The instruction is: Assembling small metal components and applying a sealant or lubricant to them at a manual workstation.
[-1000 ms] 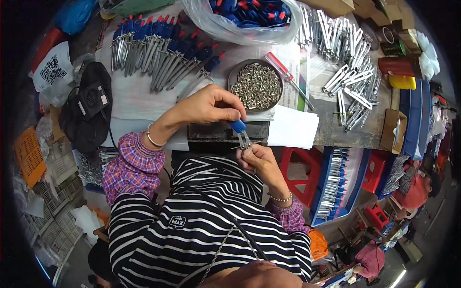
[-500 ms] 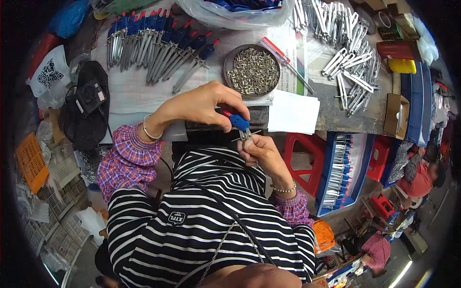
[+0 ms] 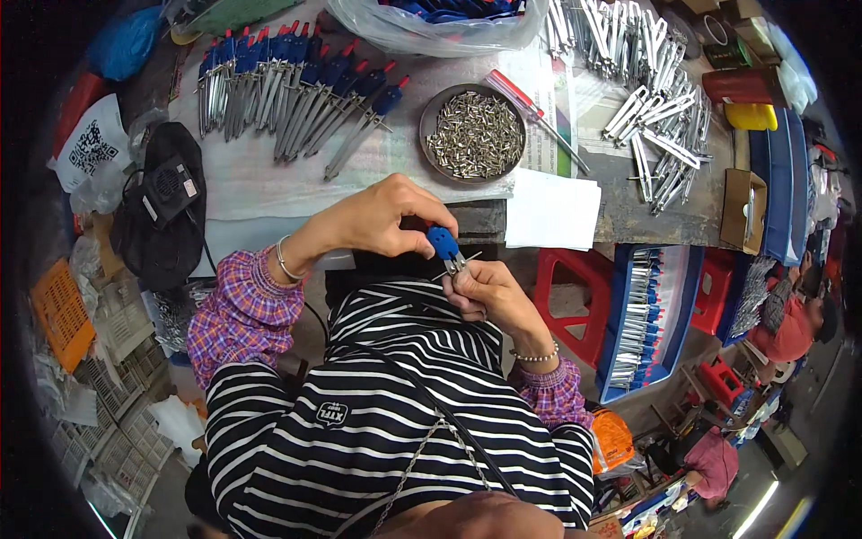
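Plastic compass head, shiny metal legs

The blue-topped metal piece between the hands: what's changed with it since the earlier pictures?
The left hand loosened around the blue top, then closed in on it again. The top and the right hand are nearer each other, with less of the metal legs showing between them. The right hand kept its hold; the bowl and screwdriver stayed put.

At the left there is an orange plastic crate; higher in the view, a blue plastic bag. At the right there are a red plastic stool and, lower, an orange bag.
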Demonstrator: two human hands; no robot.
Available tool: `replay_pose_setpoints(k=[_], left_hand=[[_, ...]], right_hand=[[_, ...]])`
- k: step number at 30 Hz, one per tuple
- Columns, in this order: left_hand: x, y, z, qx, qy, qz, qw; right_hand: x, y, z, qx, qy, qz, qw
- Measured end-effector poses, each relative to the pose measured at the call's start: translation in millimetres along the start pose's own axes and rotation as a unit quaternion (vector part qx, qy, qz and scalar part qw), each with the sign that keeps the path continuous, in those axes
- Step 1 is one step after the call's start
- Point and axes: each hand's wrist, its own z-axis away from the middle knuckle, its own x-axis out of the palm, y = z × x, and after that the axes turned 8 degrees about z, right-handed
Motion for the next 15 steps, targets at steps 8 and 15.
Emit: replay_pose_setpoints(k=[8, 15], left_hand=[[7.0, 2.7, 3.2, -0.023, 0.007, 0.012, 1.000], [8.0, 2.6, 0.3, 0.010, 0.035, 0.006, 0.999]], right_hand=[[4.9, -2.6, -3.8, 0.011, 0.003, 0.027, 1.000], [2.6, -5.1, -3.7, 0.023, -0.009, -0.001, 1.000]])
